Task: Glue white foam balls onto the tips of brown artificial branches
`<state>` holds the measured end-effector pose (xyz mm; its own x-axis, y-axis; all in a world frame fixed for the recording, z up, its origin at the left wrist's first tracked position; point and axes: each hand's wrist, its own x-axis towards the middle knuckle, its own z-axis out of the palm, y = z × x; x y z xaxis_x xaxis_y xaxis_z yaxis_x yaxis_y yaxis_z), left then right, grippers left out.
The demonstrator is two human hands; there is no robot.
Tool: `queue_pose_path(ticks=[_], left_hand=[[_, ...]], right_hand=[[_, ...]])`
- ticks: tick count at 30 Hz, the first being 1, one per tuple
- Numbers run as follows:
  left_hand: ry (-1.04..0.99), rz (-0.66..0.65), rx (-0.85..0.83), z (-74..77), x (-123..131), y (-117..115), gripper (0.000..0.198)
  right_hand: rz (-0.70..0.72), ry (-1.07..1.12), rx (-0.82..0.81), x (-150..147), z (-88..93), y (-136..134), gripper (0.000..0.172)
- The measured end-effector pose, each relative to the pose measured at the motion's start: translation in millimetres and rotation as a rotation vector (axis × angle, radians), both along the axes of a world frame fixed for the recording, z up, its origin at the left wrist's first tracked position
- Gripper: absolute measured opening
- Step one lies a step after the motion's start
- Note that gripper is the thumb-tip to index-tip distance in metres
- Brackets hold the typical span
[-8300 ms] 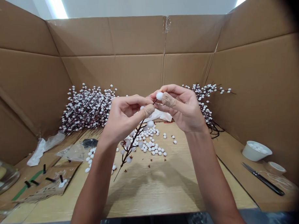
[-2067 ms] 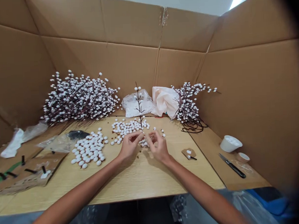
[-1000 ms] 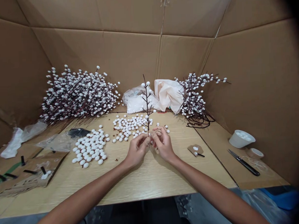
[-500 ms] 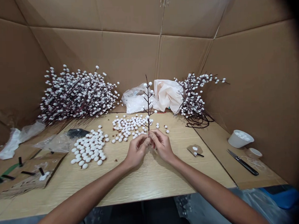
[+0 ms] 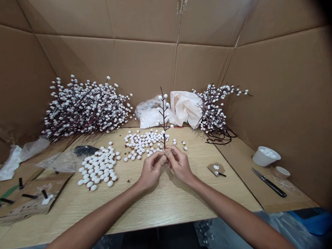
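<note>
Upright in front of me stands a dark brown artificial twig (image 5: 163,119) with short side shoots and a few white berries near its top and middle. My left hand (image 5: 153,168) pinches its lower stem from the left. From the other side, the fingertips of my right hand (image 5: 178,163) close on the same stem. Both hands meet just above the table, and the fingers hide part of the stem. Behind the twig lies a spread of small white balls (image 5: 144,139). Left of my left hand is a heap of larger white balls (image 5: 99,168).
Finished-looking berry branches are piled at the back left (image 5: 86,109) and back right (image 5: 213,108). Plastic bags (image 5: 151,112) lie between them. At right are a white cup (image 5: 266,156), thread snips (image 5: 268,182) and a small cardboard piece (image 5: 216,169). Cardboard walls (image 5: 142,63) enclose the table.
The view has tilted slightly, so most things sit a little lower in the picture. Both hands keep their pinch on the twig, which leans slightly more to the left at its tip.
</note>
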<state>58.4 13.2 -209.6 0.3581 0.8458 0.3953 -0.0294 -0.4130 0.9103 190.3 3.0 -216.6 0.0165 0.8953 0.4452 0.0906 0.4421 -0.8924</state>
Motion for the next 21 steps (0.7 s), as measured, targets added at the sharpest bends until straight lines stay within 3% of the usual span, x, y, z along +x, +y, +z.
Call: queue_pose_path(ticks=[21], left_hand=[[-0.012,-0.018,-0.003,2.4,-0.7,-0.2,0.022]], right_hand=[[0.017,0.027,-0.022,-0.9,-1.3,1.8,0.023]])
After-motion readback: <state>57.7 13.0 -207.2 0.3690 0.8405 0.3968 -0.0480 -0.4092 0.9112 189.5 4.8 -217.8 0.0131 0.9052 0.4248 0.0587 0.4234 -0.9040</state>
